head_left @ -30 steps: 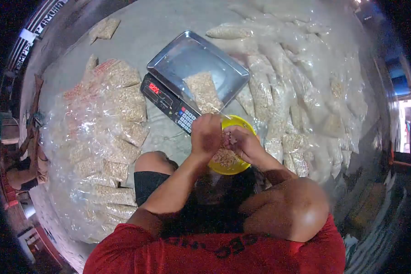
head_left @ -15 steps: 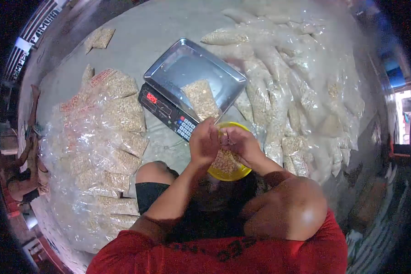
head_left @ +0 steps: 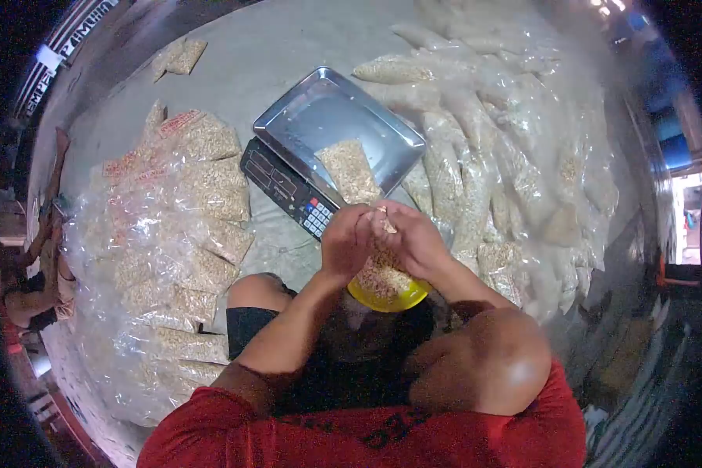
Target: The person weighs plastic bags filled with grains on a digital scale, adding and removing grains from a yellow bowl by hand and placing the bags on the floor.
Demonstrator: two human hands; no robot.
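1. Progress, my read: well along. Many filled bags are already down: a heap of clear plastic bags of pale flaky pieces (head_left: 214, 191) on the person's left, a larger spread of filled clear bags (head_left: 448, 175) on the right.
2. Current unit: clear, flat, roughly rectangular plastic bag of pale pieces (head_left: 349, 168), looks mostly full. Mouth is hidden at the hands, can't tell if closed.
3. Left over: loose pale pieces (head_left: 378, 279) in the round yellow bowl (head_left: 395, 301), unbagged.
4. Bag location: lies over the near edge of the silver rectangular scale tray (head_left: 327, 105), just beyond the hands. Black scale console (head_left: 271, 173) sits beside the tray; no readable digits.
5. Bag orientation: long axis runs diagonally, far-left to near-right. Far end points onto the tray, near end at the hands.
6. Left hand (head_left: 346, 243): fingers curled narrow at the bag's near end, grip hidden, can't tell.
7. Right hand (head_left: 418, 240): fingers part-curled, meeting the left over the bowl. Pale bits show at the fingertips; can't tell if pinched.
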